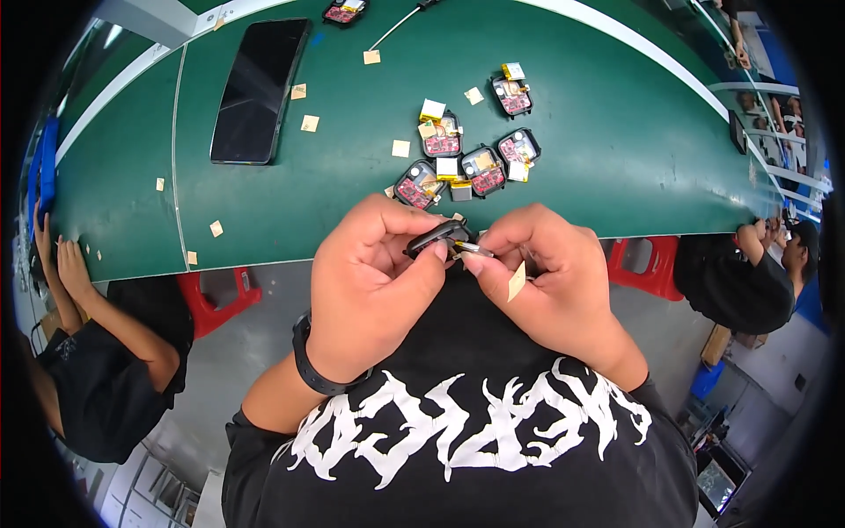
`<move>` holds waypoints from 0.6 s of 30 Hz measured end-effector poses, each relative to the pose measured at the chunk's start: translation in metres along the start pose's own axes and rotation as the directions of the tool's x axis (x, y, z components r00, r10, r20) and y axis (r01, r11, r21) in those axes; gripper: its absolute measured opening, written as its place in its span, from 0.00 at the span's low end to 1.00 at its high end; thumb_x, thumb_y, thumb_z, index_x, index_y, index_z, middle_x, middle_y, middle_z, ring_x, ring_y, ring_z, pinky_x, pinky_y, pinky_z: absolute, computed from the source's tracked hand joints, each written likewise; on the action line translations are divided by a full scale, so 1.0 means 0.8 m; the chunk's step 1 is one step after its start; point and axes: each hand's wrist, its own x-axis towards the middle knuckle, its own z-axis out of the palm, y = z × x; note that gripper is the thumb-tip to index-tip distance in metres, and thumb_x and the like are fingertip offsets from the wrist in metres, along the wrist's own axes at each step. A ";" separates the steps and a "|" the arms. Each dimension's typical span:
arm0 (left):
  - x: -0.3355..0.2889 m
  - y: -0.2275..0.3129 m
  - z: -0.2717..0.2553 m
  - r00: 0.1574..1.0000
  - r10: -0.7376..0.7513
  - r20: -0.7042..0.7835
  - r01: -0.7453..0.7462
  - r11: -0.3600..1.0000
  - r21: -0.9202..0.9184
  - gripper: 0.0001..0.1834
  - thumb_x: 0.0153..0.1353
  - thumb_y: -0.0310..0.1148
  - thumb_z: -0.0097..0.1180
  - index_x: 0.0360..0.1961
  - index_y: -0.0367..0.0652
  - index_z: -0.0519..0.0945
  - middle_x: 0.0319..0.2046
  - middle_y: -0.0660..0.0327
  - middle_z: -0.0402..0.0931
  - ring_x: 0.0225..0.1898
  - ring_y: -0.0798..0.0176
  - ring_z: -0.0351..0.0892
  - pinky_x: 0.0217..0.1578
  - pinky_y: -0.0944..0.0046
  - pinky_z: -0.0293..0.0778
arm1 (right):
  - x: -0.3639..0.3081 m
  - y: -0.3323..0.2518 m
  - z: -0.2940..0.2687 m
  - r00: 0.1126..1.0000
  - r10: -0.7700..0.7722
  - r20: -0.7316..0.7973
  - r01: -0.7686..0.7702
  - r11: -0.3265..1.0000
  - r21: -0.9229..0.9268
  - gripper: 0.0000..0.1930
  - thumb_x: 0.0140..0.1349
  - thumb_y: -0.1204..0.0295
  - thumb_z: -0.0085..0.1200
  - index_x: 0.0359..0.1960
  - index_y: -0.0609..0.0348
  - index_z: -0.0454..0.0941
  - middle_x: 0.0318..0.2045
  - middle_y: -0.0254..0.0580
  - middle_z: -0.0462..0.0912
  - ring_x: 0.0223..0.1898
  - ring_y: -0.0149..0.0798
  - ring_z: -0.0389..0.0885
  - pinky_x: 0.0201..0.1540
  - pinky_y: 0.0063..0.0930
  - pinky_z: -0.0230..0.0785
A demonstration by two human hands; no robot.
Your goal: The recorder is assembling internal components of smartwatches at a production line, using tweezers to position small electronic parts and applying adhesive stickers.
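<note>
L hand [374, 277] nearly closed, grasping blk casing [433, 236] btwn thumb & fingers; R hand [554, 277] pinches small thin pc [475, 250] at casing's edge, tan sticker [517, 282] on thumb. Casing's nr green table [290, 211] front edge; open casings [484, 172] beyond.

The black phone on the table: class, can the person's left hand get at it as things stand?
Probably not without letting go: the left hand holds a black case. Otherwise, nothing appears to block its way to the phone.
</note>
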 end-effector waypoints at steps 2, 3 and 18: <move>0.000 -0.001 -0.002 1.000 0.008 0.012 -0.008 1.000 0.005 0.10 0.66 0.14 0.55 0.46 0.33 0.75 0.45 0.58 0.78 0.48 0.71 0.80 0.43 0.72 0.77 | 0.001 -0.001 -0.003 1.000 -0.014 0.010 0.014 1.000 -0.019 0.05 0.58 0.83 0.65 0.34 0.63 0.82 0.25 0.34 0.82 0.21 0.21 0.75 0.24 0.19 0.67; 0.000 -0.002 -0.002 1.000 0.018 0.024 -0.019 1.000 0.011 0.10 0.66 0.14 0.55 0.47 0.33 0.75 0.45 0.59 0.78 0.48 0.71 0.80 0.43 0.71 0.77 | 0.003 -0.001 -0.006 0.998 -0.059 0.024 0.061 0.993 -0.097 0.05 0.57 0.83 0.65 0.34 0.64 0.82 0.26 0.35 0.83 0.21 0.22 0.76 0.25 0.19 0.68; 0.004 -0.007 -0.001 0.996 0.035 0.078 -0.030 0.997 -0.064 0.10 0.68 0.13 0.53 0.49 0.31 0.75 0.48 0.57 0.76 0.50 0.70 0.79 0.51 0.68 0.76 | 0.002 0.014 -0.001 0.965 -0.258 -0.046 0.253 0.962 -0.104 0.08 0.53 0.85 0.69 0.34 0.67 0.84 0.30 0.46 0.86 0.29 0.33 0.86 0.31 0.24 0.77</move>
